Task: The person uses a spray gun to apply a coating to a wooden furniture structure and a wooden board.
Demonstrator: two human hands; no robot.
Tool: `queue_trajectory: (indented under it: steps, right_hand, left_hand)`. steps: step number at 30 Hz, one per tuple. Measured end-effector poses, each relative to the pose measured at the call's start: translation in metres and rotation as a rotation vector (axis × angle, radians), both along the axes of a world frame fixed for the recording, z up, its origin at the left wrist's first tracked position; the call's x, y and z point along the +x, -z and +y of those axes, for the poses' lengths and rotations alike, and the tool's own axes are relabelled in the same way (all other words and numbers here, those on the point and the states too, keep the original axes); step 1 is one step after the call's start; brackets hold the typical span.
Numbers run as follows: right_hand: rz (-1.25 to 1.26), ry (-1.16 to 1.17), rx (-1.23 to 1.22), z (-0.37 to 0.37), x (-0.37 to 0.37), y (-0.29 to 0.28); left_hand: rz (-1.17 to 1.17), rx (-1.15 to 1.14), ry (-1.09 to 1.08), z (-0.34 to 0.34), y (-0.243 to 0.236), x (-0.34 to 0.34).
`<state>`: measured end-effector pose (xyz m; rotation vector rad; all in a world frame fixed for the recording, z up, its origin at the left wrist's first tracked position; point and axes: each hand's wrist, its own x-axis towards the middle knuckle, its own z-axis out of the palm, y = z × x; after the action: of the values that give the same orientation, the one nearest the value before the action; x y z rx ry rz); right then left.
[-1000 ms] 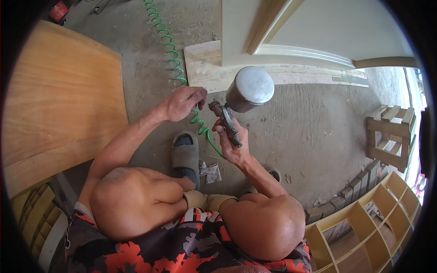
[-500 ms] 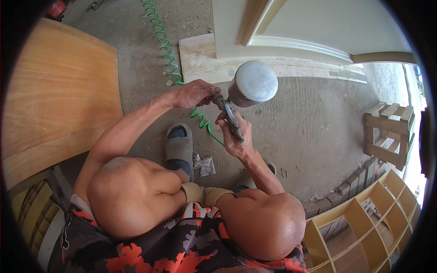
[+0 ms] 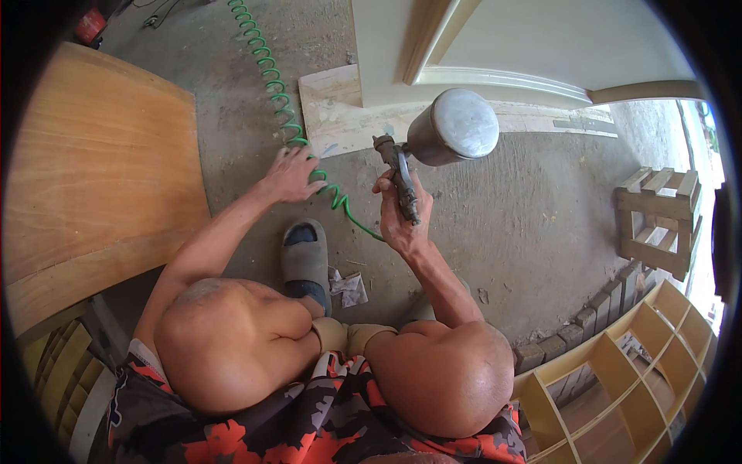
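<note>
My right hand (image 3: 404, 213) is wrapped round the handle of a worn metal spray gun (image 3: 403, 182), holding it above the floor. A silver paint cup (image 3: 456, 130) is fixed to the gun and leans out to the right, its round end facing up. My left hand (image 3: 292, 175) hovers at the coiled green air hose (image 3: 338, 198), thumb and fingers apart on either side of it. Whether the fingers touch the hose is hard to tell. From there the hose runs down toward my right hand, which hides its end.
A pale panel with moulding (image 3: 533, 46) stands ahead on a board (image 3: 332, 116). A wooden sheet (image 3: 108, 170) is at left. On the right are a slatted wooden stand (image 3: 657, 205), a row of bricks (image 3: 572, 334) and a gridded wooden frame (image 3: 610, 387). Crumpled paper (image 3: 352, 289) lies by my slipper (image 3: 304, 259).
My left hand has left the front of the spray gun and moved down and left to the hose. My right hand has raised the gun slightly, and the cup has swung right.
</note>
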<state>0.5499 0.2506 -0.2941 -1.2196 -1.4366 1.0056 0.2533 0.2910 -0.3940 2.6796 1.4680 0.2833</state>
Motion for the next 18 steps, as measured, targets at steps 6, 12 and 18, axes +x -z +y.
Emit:
queue_trajectory:
  steps: [6,12,18]
  right_hand:
    - [-0.030,-0.032,0.016,0.009,0.000,0.008]
    - [-0.004,-0.040,0.029,0.017,-0.012,0.015]
    - [0.029,-0.032,-0.088,0.019,-0.013,0.012]
  left_hand:
    - [0.051,-0.554,-0.085,-0.007,-0.018,-0.045]
    - [0.160,-0.864,-0.182,-0.011,-0.050,-0.053]
    - [0.190,-0.993,-0.226,-0.011,-0.058,-0.042]
